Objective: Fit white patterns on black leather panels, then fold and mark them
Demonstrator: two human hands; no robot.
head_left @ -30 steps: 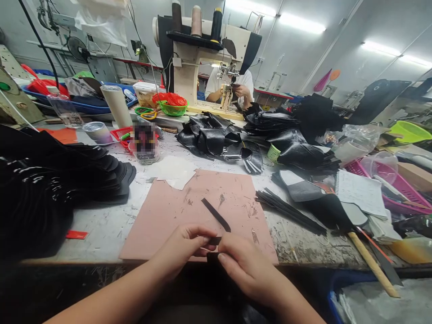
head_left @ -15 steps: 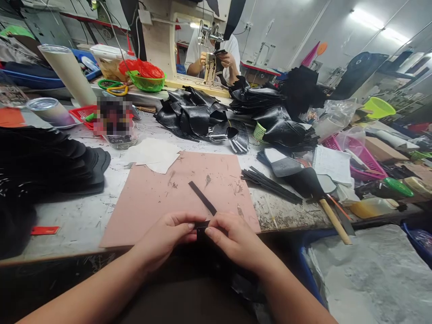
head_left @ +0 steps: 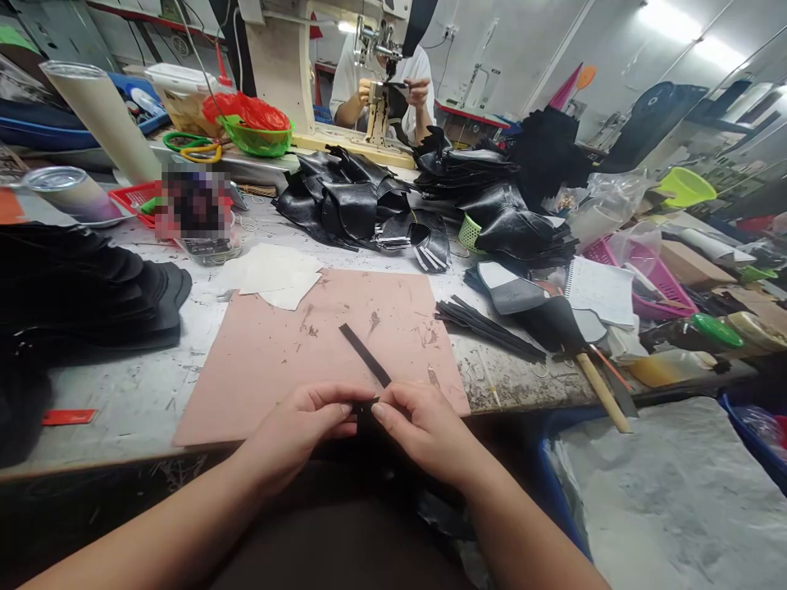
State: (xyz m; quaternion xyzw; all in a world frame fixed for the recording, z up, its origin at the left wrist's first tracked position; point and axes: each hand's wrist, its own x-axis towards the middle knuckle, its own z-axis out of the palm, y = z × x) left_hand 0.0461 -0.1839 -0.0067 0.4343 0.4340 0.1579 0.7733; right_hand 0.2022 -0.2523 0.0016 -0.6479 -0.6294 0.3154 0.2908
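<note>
My left hand [head_left: 320, 416] and my right hand [head_left: 419, 424] meet at the near edge of a pink board [head_left: 270, 360]. Both pinch a dark piece of material [head_left: 366, 419], whose lower part fades into the shadow below the table. A narrow black strip [head_left: 364, 352] slants from my right fingertips up and left over the board. My fingers cover its near end, so I cannot tell whether it is joined to the dark piece.
Stacked black pieces [head_left: 92, 295] stand at left, white paper [head_left: 274, 272] behind the board. Black strips [head_left: 492, 329], a wooden handle [head_left: 602, 392] and a notebook [head_left: 601, 288] lie at right. Beyond the black leather pieces [head_left: 350, 205], a co-worker's hands [head_left: 418, 92] are at a sewing machine [head_left: 378, 106].
The view has shifted slightly. My hands keep their pinch, drawn marginally closer together, and the strip still slants over the board. The co-worker's hand has lifted a little at the machine.
</note>
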